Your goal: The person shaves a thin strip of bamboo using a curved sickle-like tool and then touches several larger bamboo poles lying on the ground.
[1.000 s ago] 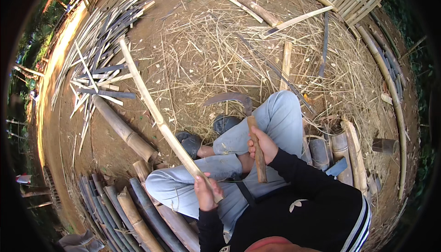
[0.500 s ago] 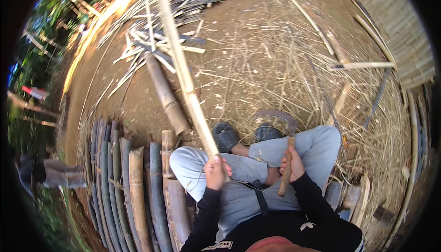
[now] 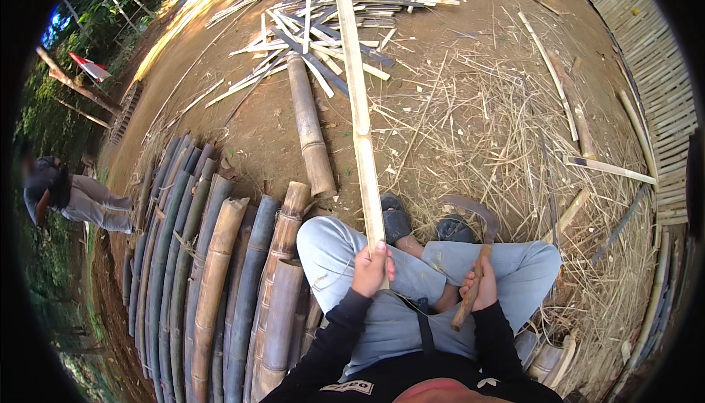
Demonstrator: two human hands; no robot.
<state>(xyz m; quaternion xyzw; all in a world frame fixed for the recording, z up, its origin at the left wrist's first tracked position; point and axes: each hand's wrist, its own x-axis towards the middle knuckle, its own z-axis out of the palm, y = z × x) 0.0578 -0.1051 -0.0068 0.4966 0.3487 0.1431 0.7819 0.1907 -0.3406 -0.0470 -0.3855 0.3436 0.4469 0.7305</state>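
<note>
In my left hand is the near end of a long split bamboo strip, its pale inner face showing. The strip slopes up and away from my lap past the top edge of the view. My right hand is closed round the wooden handle of a sickle. Its dark curved blade hooks to the left, just beyond my right shin, apart from the strip. My legs are crossed in light blue trousers, and both dark shoes show in front.
Thick bamboo poles lie side by side at my left. A single bamboo pole lies ahead, below a pile of split strips. Shavings cover the ground at right, near a slatted bamboo panel. Another person stands far left.
The view has swung so that the whole scene sits further right and lower at the top. Both hands keep their holds on the bamboo strip and the sickle.
</note>
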